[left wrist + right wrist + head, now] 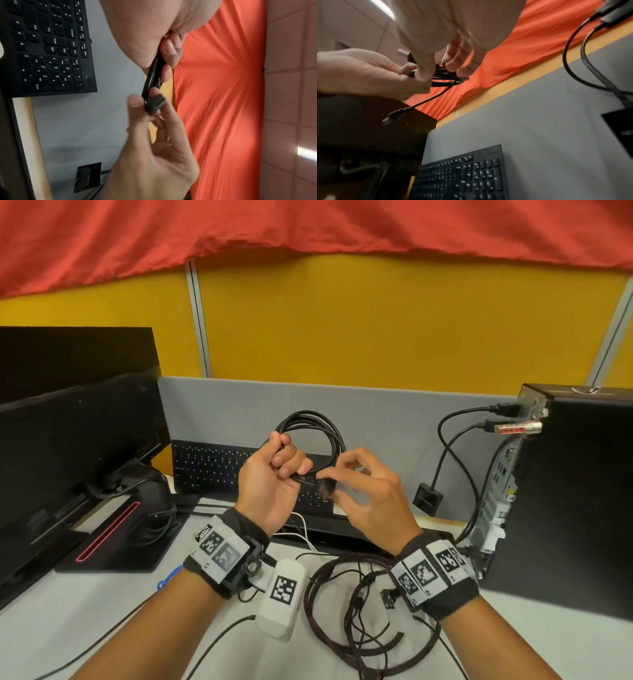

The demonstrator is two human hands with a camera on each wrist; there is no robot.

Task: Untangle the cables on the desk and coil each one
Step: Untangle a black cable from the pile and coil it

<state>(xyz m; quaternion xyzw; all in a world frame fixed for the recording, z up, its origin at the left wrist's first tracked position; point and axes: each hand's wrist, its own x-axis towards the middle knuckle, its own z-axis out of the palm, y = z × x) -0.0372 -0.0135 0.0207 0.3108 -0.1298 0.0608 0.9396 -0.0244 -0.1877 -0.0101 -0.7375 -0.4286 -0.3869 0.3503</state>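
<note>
My left hand (284, 463) is raised over the keyboard and grips a black cable (310, 422) wound into several round loops. The right hand (329, 481) pinches that cable's dark plug (325, 488) between thumb and forefinger, just right of the left fingers. The left wrist view shows the plug (155, 103) in the pinch and the strands of the black cable (152, 75) under the left fingers (169, 54). In the right wrist view another plug (395, 115) dangles from the coil (447, 78). A red-black braided cable (329, 577) lies tangled with thin black wires (363, 625) on the desk below my wrists.
A black keyboard (212, 463) leans against the grey partition (376, 412). A monitor (75, 433) stands at left, and at right a PC tower (575, 491) with cables plugged in. A white box with a marker (282, 594), a white cable (301, 525) and a blue loop (168, 577) lie near my left wrist.
</note>
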